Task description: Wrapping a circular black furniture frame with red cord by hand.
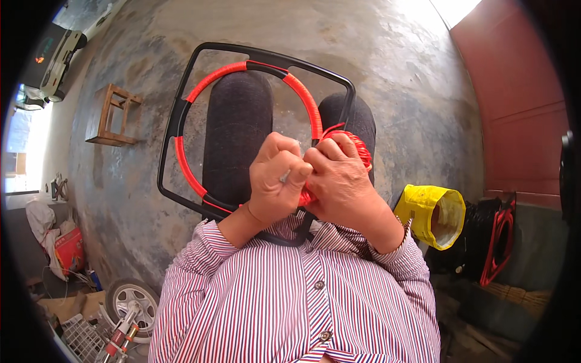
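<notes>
A black frame with rounded corners rests across my lap, and inside it sits a black ring. Glossy red cord is wound tightly round several stretches of the ring, leaving bare black between them. My left hand is closed in a fist near the ring's lower right. A small grey piece shows at its fingers; whether it is held or worn I cannot tell. Pressed against it, my right hand closes on a bundle of red cord. The fingertips and the ring beneath them are hidden.
A yellow bag stands open at my right, beside a black thing with a red edge. To the left are a wooden stool, a spoked wheel and a red package. A red door stands far right.
</notes>
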A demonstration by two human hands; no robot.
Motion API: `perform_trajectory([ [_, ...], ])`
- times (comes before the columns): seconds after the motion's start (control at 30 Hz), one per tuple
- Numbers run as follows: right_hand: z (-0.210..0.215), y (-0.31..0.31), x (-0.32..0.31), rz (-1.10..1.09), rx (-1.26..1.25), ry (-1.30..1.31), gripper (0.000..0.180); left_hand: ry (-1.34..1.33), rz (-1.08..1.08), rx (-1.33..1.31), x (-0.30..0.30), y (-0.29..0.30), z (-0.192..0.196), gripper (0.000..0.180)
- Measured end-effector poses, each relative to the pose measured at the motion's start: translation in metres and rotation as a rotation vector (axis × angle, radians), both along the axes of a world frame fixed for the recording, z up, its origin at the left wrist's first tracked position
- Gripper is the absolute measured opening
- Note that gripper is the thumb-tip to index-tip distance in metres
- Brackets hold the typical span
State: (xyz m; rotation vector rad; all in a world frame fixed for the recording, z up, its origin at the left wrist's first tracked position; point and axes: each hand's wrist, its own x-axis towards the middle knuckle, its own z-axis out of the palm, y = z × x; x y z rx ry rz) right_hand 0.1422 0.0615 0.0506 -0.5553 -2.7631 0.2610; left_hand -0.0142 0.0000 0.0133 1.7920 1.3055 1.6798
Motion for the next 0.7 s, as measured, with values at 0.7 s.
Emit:
perform_trajectory([
  [0.7, -0.045, 0.028, 0.075, 0.342, -1.586, 1.425, 0.044, -1.124, -0.381, -0.767, 0.006, 0.011, -0.011, 0.02],
])
